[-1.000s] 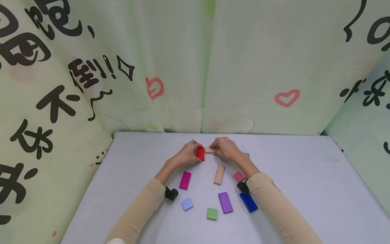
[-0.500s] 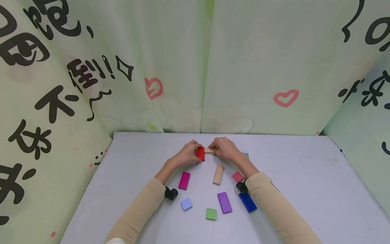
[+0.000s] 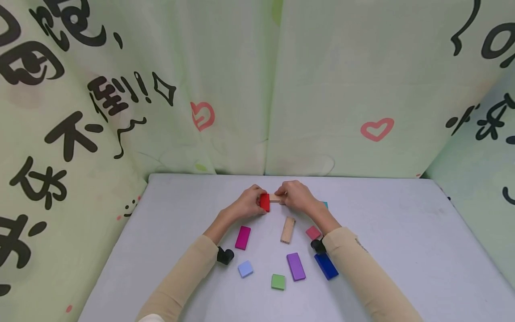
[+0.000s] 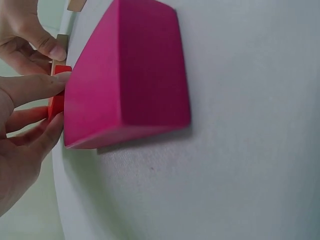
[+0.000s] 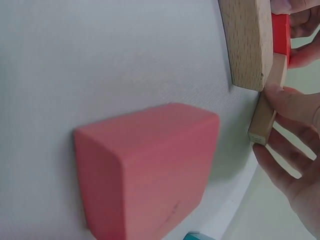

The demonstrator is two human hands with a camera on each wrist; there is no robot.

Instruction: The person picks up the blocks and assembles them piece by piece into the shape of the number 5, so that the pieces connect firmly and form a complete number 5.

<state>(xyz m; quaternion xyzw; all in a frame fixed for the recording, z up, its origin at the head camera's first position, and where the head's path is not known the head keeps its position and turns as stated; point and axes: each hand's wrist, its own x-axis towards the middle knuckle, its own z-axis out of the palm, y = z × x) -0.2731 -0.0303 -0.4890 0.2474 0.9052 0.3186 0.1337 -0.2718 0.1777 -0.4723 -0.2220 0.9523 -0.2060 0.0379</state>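
Observation:
At the table's far side, my left hand (image 3: 248, 202) pinches a red block (image 3: 264, 202) between thumb and fingers. My right hand (image 3: 297, 195) grips a plain wooden block (image 3: 275, 198), whose left end meets the red block's right side. In the right wrist view, the thumb and fingers of the right hand (image 5: 300, 125) hold this wooden block (image 5: 263, 117) along its length, with the red block (image 5: 281, 35) just beyond it. The left wrist view shows left-hand fingers on both sides of the red block (image 4: 56, 105).
Nearer on the white table (image 3: 402, 250) lie a magenta block (image 3: 243, 237), a second wooden block (image 3: 287, 230), a pink block (image 3: 313, 232), and purple (image 3: 296, 267), dark blue (image 3: 326, 266), light blue (image 3: 245, 269) and green (image 3: 278, 281) blocks. A teal block (image 5: 196, 236) is partly hidden by the right arm.

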